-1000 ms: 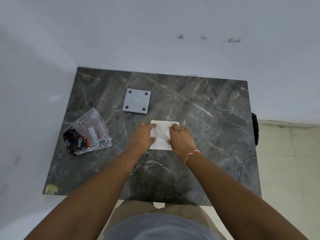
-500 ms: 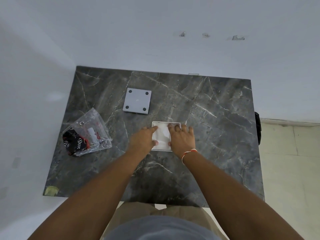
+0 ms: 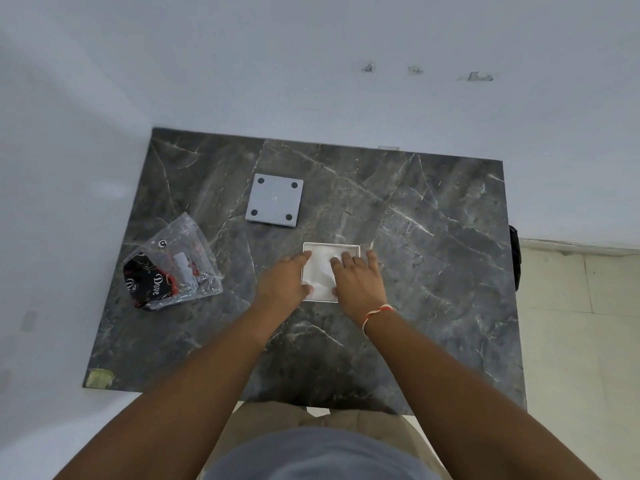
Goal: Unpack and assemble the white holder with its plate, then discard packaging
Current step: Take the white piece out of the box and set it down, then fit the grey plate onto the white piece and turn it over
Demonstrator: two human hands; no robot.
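A square white holder (image 3: 323,258) lies flat near the middle of the dark marble table (image 3: 433,237), with white wrapping inside or over it. My left hand (image 3: 282,284) grips its left edge, thumb at the near corner. My right hand (image 3: 358,282) lies on its right half with the fingers spread flat over the top. A grey square plate (image 3: 274,200) with four dark round pads rests on the table farther back and to the left, apart from both hands.
A clear plastic bag (image 3: 180,265) with a black printed pouch inside lies at the table's left edge. White walls border the table at the back and left. A dark object (image 3: 513,258) hangs off the right edge, beside the tiled floor (image 3: 581,341).
The white square has been set flat on the table, showing a raised rim. My right hand's fingers have spread out over its top; my left hand stays at its left edge.
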